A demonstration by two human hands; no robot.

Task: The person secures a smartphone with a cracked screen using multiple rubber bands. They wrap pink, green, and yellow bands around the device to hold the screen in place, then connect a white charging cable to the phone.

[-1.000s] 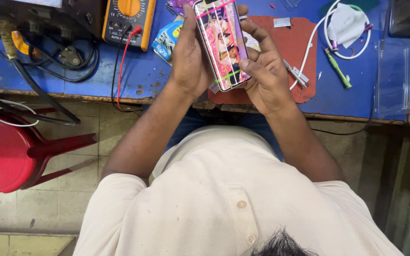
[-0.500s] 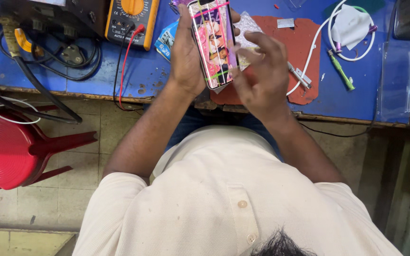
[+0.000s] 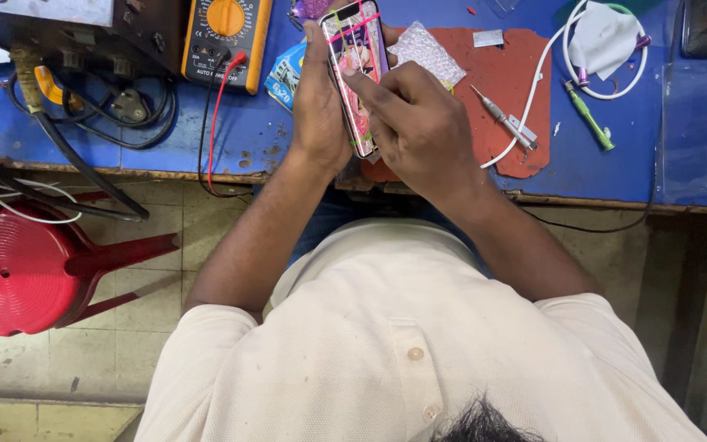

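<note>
Smartphone (image 3: 357, 74), slim, lit screen showing a pink picture, held upright above the near edge of the blue workbench (image 3: 272, 135). Left hand (image 3: 319, 102): wrapped around the phone's left side and back, fingers closed on it. Right hand (image 3: 419, 123): fingers curled together, forefinger tip pressed on the screen, the hand resting against the phone's right edge. Red work mat (image 3: 509, 82): on the bench just right of the phone, partly under the right hand. On the mat: bubble-wrap pouch (image 3: 427, 51), small screwdriver (image 3: 497, 115). Yellow multimeter (image 3: 224, 37): left of the phone, red lead trailing off the bench. White cable (image 3: 550, 78): right of the mat. Red plastic stool (image 3: 22, 266): on the floor, below and well left of the phone.
</note>
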